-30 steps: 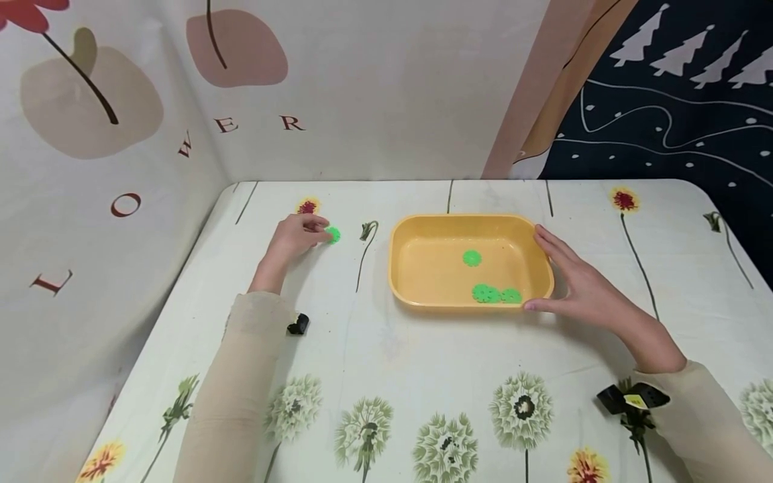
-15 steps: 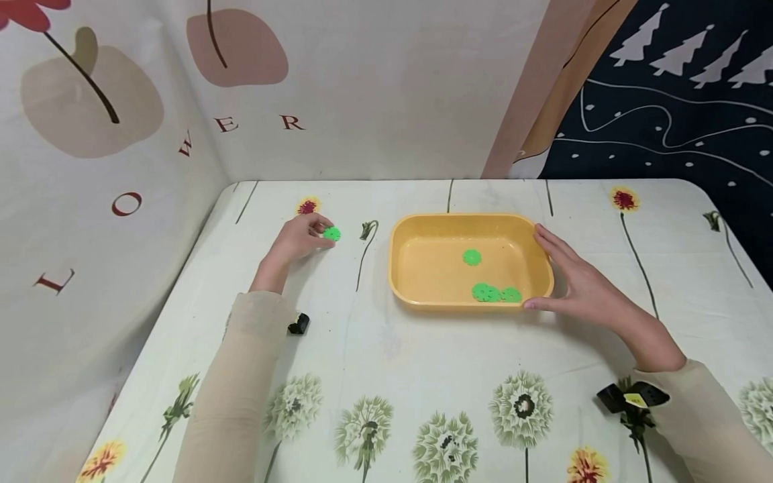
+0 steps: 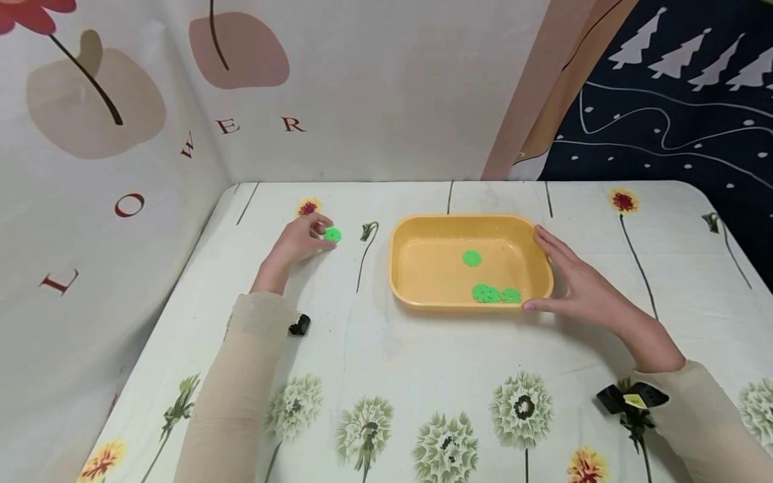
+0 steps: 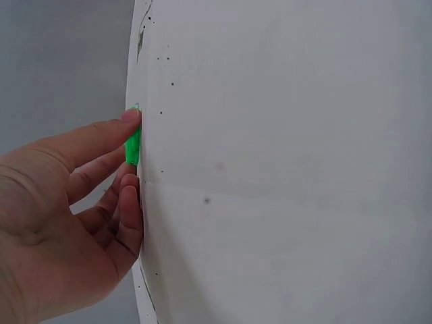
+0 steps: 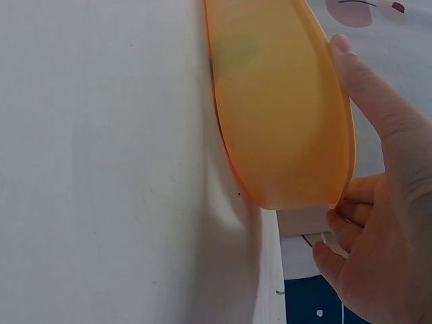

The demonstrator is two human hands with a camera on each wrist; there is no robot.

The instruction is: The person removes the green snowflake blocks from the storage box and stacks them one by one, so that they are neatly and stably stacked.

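- The left hand (image 3: 296, 240) is out to the left of the yellow plastic tray (image 3: 429, 272), level with its far half. Its fingers are drawn narrow, pinching a scalloped green disc (image 3: 333, 235) between thumb and fingers, probably because so thin a piece gives little to grasp. Whether the disc touches the cloth below, I cannot tell.
- The right hand (image 3: 570, 285) is at the tray's right end, spread wide: thumb on the near corner, fingers at the far one. That span looks meant to steady the tray from its short side, leaving its mouth uncovered.
- Inside the tray, a lone green disc (image 3: 472, 258) lies flat on the floor, right of centre.
- Nearer me, a row of green discs (image 3: 511, 296) lies along the tray's near wall, two seeming to overlap and one just beside them. The wall probably keeps them bunched.
- Under the tray runs a flower-printed tablecloth (image 3: 398, 362); on it, the tray seems to sit flat.
- A black wrist device (image 3: 634, 400) shows by the right cuff, nearer me than the tray, likely worn there to leave the fingers free.
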